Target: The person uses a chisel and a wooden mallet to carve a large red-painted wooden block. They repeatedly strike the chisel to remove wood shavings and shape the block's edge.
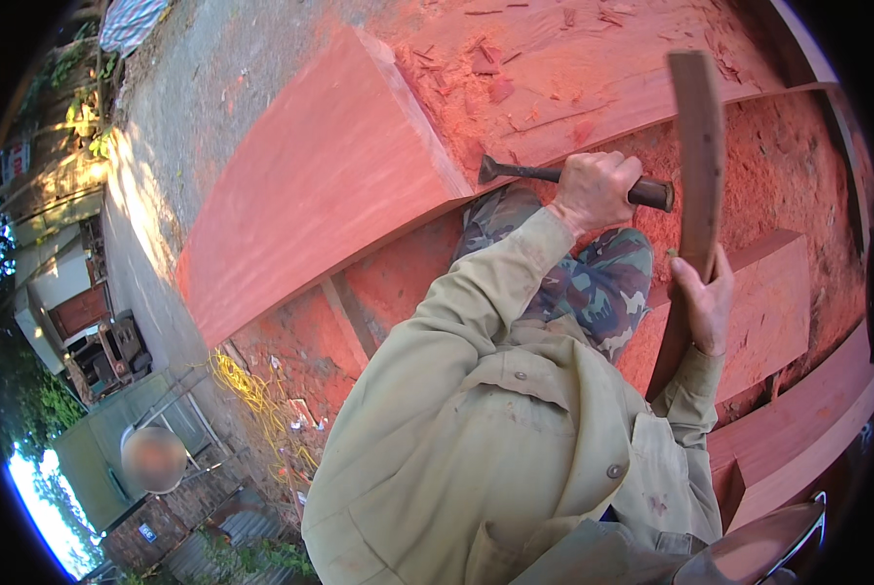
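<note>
The person wears a khaki-green, long-sleeved shirt (427, 429), creased and matte. From its middle, a pointed pocket flap (517, 382) with a small round button (521, 375) lies toward one o'clock; a larger, darker button (614, 471) sits between three and four, and a reddish-brown stain (657, 504) toward four. Dark specks dot the right sleeve (692, 390). Toward one o'clock show camouflage trousers (612, 283), blotched green, brown, black and pale grey. The left hand (598, 190) and right hand (707, 302) are bare.

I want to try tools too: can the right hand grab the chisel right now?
Probably not: the right hand is holding the wooden bat, and the left hand is wrapped around the chisel.
</note>
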Motion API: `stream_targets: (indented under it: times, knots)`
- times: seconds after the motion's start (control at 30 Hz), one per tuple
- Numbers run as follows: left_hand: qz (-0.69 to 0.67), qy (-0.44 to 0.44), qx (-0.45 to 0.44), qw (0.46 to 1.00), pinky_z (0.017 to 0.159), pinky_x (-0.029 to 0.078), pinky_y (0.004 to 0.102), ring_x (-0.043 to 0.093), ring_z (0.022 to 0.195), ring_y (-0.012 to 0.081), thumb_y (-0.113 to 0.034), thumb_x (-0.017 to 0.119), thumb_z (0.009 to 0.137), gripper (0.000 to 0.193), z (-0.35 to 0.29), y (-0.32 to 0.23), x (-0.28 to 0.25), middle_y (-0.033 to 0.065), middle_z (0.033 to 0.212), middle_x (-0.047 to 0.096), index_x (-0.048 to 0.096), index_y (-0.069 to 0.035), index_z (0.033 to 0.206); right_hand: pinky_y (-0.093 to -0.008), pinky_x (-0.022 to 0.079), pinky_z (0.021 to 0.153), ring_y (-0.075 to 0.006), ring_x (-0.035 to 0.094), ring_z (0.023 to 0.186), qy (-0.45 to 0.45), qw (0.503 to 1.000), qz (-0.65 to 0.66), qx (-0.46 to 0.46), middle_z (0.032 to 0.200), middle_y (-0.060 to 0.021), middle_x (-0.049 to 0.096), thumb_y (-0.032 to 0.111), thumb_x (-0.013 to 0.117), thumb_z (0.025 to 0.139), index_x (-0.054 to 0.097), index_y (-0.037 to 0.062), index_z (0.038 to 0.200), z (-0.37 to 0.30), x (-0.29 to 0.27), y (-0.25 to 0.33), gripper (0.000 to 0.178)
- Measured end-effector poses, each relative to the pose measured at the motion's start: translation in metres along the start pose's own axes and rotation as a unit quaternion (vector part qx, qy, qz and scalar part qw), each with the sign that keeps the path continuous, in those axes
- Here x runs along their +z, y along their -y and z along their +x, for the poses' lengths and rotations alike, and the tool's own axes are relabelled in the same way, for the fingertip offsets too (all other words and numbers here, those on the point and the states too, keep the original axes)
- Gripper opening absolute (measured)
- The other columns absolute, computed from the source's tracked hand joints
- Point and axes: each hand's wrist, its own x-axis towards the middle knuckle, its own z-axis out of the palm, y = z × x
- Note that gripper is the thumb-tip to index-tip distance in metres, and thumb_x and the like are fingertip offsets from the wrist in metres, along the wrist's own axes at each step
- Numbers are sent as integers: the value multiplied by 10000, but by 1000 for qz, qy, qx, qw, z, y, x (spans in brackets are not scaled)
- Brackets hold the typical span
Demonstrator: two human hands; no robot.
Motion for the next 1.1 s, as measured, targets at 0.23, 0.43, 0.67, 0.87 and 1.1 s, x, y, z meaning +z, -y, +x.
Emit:
stream_targets:
  times: [0.23,0.43,0.67,0.87,1.1]
  knots:
    - [7,1,-12,1000,567,557,452,700,633,325,-187,752,762,167,-2,6,-4,97,695,655,600,-118,770,-282,511,645,-100,614,726,75,997,22,15,874,-21,650,221,806,957,620,13,1168,2,7,-7,350]
    - [3,-17,-38,999,587,567,461,718,673,338,-195,762,778,180,4,20,-5,111,721,670,605,-106,788,-274,498,605,-98,616,689,31,998,52,14,851,-14,635,238,804,959,607,21,1132,12,11,-15,341]
    - [53,4,-95,994,604,576,478,727,703,352,-195,780,772,204,28,-8,-35,138,732,676,618,-89,835,-278,531,585,-117,638,648,59,997,45,-6,833,-23,629,274,818,943,600,35,1126,13,14,-32,372]
    - [-13,22,-48,999,596,586,467,731,683,348,-188,776,744,206,28,-81,-43,142,731,689,621,-84,831,-295,542,566,-154,656,622,-42,985,147,83,844,-60,651,296,798,961,603,38,1115,9,-3,-44,358]
    - [-37,116,7,993,584,583,464,732,669,326,-221,782,710,198,3,-29,-15,100,697,686,640,-117,801,-313,558,590,-164,658,634,-68,988,126,66,842,-78,658,273,771,978,586,29,1114,-23,-20,-53,335]
